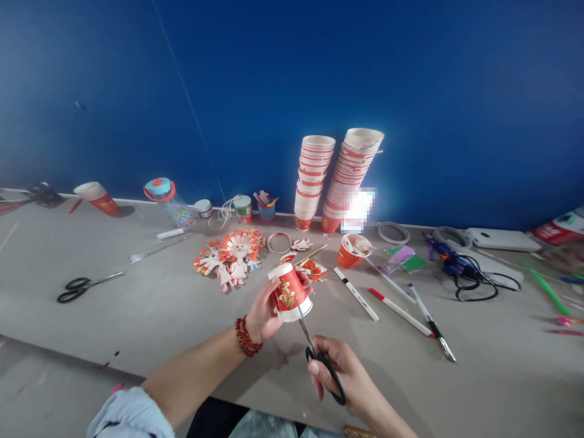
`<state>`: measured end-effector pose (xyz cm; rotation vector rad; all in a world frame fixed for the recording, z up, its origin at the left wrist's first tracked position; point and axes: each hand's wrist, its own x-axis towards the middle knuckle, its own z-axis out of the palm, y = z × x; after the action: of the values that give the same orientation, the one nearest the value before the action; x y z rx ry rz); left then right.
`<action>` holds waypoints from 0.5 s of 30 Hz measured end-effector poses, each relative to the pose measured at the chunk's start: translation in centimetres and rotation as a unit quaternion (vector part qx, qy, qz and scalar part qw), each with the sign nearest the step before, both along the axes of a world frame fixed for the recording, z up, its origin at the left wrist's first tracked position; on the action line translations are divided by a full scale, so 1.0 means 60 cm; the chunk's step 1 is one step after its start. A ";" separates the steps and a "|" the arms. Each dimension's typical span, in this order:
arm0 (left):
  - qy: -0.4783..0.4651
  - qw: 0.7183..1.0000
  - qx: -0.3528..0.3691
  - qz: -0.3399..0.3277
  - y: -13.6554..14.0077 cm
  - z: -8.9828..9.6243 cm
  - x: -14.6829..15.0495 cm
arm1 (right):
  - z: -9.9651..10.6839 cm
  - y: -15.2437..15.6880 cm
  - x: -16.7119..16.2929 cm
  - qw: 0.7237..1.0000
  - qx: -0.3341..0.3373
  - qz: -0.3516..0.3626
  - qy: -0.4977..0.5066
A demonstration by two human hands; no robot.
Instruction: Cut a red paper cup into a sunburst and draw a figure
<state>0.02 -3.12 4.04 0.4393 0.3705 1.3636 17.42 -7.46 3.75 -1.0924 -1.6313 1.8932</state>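
Observation:
A red and white paper cup (292, 291) with a gold printed figure is gripped in my left hand (264, 310), tilted, its rim facing down toward me. Black-handled scissors (305, 326) are in my right hand (335, 368), with fingers through the handle loops. The blades reach the cup's rim and lie against its printed side; whether they pass inside the wall I cannot tell. Part of my left hand's fingers is hidden behind the cup. Just beyond it lie paper cut-out figures (238, 255) with orange fringes and some red paper scraps (314, 267).
Two tall stacks of paper cups (310, 182) lean near the blue wall. An orange cup of scraps (351, 257), a black-capped marker (356, 294), a red marker (401, 312) and a pen (432, 322) lie right. Another pair of scissors (86, 286) rests left. A glue gun (456, 261) sits far right.

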 end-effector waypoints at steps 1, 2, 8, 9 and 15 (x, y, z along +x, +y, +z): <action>0.003 1.000 0.001 0.001 -0.001 0.000 0.000 | 0.000 0.000 0.000 1.000 -0.001 0.002 0.001; 0.006 1.000 0.002 0.001 -0.001 0.001 0.001 | 0.001 0.001 0.000 1.000 -0.002 0.004 0.001; 0.012 1.000 0.005 0.008 -0.003 0.002 0.003 | 0.003 0.001 -0.002 1.000 -0.002 -0.003 0.002; 0.015 1.000 0.005 0.008 -0.003 0.002 0.003 | 0.002 0.001 -0.002 1.000 -0.003 -0.003 0.002; -0.001 1.000 0.012 0.003 -0.002 0.000 0.003 | -0.004 0.000 -0.002 1.000 -0.002 -0.007 -0.005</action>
<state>0.18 -3.24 4.03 0.4560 0.3549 1.3753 17.31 -7.45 3.50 -1.1124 -1.6218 1.8864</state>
